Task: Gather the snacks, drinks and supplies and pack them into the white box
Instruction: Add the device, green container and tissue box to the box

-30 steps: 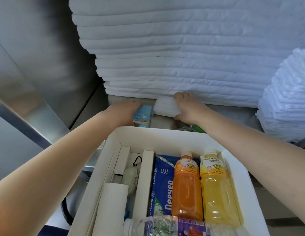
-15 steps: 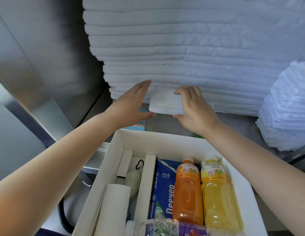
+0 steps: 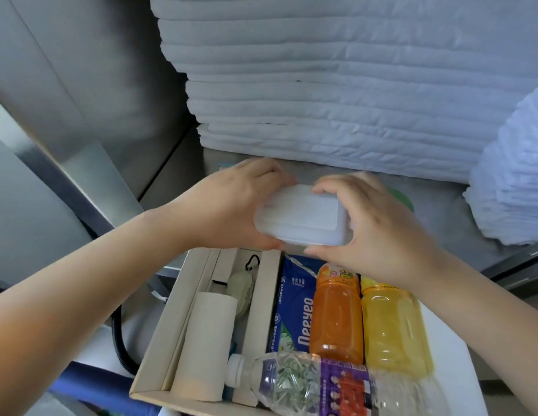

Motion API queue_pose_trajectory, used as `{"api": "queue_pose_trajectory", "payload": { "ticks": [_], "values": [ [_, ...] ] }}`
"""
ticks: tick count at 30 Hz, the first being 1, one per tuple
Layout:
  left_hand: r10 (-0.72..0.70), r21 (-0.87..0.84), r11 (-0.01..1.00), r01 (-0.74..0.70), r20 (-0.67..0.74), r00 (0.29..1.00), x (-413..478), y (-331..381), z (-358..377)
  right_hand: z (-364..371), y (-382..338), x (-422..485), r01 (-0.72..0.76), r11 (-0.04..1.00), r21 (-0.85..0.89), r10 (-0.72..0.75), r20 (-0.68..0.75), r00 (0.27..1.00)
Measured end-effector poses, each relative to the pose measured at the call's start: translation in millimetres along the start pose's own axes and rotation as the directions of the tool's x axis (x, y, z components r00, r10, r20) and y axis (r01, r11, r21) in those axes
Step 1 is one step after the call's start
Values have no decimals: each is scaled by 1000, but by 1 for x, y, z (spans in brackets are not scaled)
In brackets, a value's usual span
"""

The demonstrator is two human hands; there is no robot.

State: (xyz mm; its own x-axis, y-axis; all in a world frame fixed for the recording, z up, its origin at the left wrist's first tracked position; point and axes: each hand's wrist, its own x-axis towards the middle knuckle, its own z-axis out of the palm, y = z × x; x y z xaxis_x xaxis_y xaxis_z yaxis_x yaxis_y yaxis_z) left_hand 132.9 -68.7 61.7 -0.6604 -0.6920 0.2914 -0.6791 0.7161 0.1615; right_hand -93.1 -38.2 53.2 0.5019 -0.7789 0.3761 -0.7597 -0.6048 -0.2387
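A small white rectangular pack [image 3: 302, 216] is held between both hands just above the far edge of the white box [image 3: 159, 331]. My left hand [image 3: 231, 205] grips its left end and my right hand [image 3: 379, 232] its right end. Inside the box lie an orange drink bottle [image 3: 336, 313], a yellow drink bottle [image 3: 391, 328], a blue tissue packet [image 3: 294, 310], a clear water bottle [image 3: 321, 385] lying across the front, a white roll [image 3: 207, 340] and a small pale pouch [image 3: 242, 291] with a black clip.
A tall stack of folded white linens [image 3: 321, 85] fills the shelf behind. A second white pile [image 3: 514, 187] stands at the right. A green item [image 3: 401, 199] peeks out behind my right hand. Metal walls [image 3: 81, 85] close the left side. A black hose [image 3: 120, 340] hangs left of the box.
The white pack has been lifted off the shelf and drawn toward the box. My left hand has closed on its left end, joining my right hand.
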Motion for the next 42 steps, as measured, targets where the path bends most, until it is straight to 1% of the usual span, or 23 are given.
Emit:
{"api": "queue_pose_trajectory", "payload": {
  "ticks": [4, 6, 9, 11, 14, 18, 20, 23, 25, 27, 30, 32, 34, 36, 38, 42],
  "values": [
    [8, 7, 1000, -9, 113, 994, -24, 6, 9, 9, -10, -9, 109, 994, -18, -105, 157, 982],
    [-29, 36, 999, 22, 201, 979, -32, 8, 16, 18, -12, -10, 155, 988, -16, -148, 230, 962],
    [-113, 154, 986, 68, 310, 944, -34, 5, 26, 30, -10, -2, 212, 976, -42, -187, 326, 927],
    [-139, 233, 970, 63, 323, 936, -34, 4, 29, 36, -10, 5, 269, 959, -94, -222, 343, 913],
    [-145, 345, 938, 35, 299, 943, -37, 6, 33, 46, -17, 12, 327, 934, -146, -246, 405, 881],
    [-181, 464, 886, 7, 334, 925, -39, 8, 34, 55, -22, 13, 286, 952, -107, -211, 447, 869],
    [-187, 497, 868, -8, 341, 921, -39, 9, 36, 54, -19, 13, 292, 952, -96, -216, 465, 859],
    [-198, 500, 866, -8, 358, 912, -39, 9, 38, 42, -10, 11, 331, 941, -72, -253, 500, 828],
    [-213, 479, 878, 14, 364, 907, -39, 8, 38, 28, 1, 5, 340, 936, -95, -257, 478, 840],
    [-219, 461, 887, 27, 367, 904, -39, 7, 38, 15, 12, -1, 276, 953, -127, -186, 475, 860],
    [-210, 459, 888, 27, 353, 912, -37, 5, 40, 7, 25, -11, 107, 983, -149, -16, 509, 861],
    [-172, 488, 873, -16, 339, 925, -36, 5, 40, 5, 32, -16, 29, 985, -168, 64, 525, 849],
    [-131, 532, 843, -84, 354, 926, -35, 6, 42, 3, 37, -19, -23, 989, -144, 95, 519, 850],
    [-140, 541, 836, -93, 375, 916, -33, 7, 43, 3, 39, -21, 12, 990, -139, 65, 538, 840],
    [-164, 517, 854, -61, 379, 911, -33, 9, 43, 4, 39, -20, 95, 986, -137, 1, 572, 820],
    [-156, 433, 901, 10, 303, 940, -39, 17, 48, -1, 41, -18, 181, 981, -70, -100, 617, 780]
  ]
}}
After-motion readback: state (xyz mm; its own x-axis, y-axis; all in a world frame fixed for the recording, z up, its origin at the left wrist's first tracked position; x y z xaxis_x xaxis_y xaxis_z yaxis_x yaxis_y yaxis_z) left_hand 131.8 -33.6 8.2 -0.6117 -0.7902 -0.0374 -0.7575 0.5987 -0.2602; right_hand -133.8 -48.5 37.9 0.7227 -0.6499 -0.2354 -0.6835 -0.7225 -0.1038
